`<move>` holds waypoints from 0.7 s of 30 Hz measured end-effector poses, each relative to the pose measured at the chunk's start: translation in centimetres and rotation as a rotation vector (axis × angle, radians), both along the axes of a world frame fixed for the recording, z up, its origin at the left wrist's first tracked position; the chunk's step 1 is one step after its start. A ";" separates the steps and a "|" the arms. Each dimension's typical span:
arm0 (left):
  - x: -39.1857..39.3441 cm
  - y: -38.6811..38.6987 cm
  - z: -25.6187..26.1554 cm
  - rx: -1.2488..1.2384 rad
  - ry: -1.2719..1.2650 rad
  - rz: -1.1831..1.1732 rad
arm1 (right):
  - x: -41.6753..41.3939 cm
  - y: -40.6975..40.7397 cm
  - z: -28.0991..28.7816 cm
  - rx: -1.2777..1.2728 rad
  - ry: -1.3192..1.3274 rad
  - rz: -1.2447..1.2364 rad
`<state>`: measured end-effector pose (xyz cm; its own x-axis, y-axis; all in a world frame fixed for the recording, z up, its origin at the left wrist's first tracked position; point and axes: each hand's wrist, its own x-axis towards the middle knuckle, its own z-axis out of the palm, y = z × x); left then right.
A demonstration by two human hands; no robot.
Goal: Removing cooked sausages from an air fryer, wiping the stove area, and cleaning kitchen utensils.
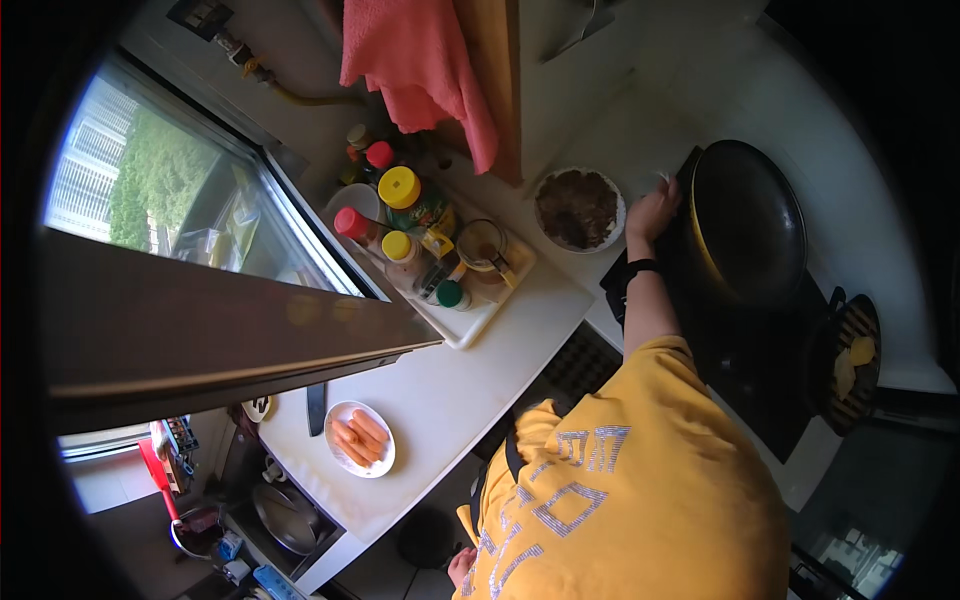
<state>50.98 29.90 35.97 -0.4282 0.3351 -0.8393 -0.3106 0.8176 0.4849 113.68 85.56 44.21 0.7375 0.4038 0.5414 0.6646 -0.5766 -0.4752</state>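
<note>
My right hand (655,210), with a black band at the wrist, reaches over the left edge of the black cooktop (739,360). It is close beside a dark wok (746,217). Something small and pale glints at its fingertips, but I cannot make out what it is or whether it is gripped. Left of this hand stands a white bowl (541,234) filled with dark brown, meat-like food (577,206). Low in the picture, my left hand (461,566) shows only partly past my yellow shirt; its fingers are mostly hidden.
A white tray (469,337) carries several seasoning bottles and a glass jug (481,246). Sausages (360,439) lie on a plate (384,457) near a dark blade (316,409). A ridged pan (851,397) holds yellowish pieces. A pink towel (420,67) hangs above; a sink (315,544) is lower left.
</note>
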 end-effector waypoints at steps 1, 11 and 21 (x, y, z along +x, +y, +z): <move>0.3 -0.3 0.2 -0.023 0.027 -0.020 | 1.4 0.2 -0.9 -0.005 0.006 -0.004; -0.2 -0.3 2.9 -0.153 0.042 -0.028 | 8.3 2.2 -11.0 -0.870 0.011 0.225; -2.2 -2.8 0.0 -0.085 0.015 -0.183 | -2.2 -6.7 -7.9 -0.271 0.169 0.125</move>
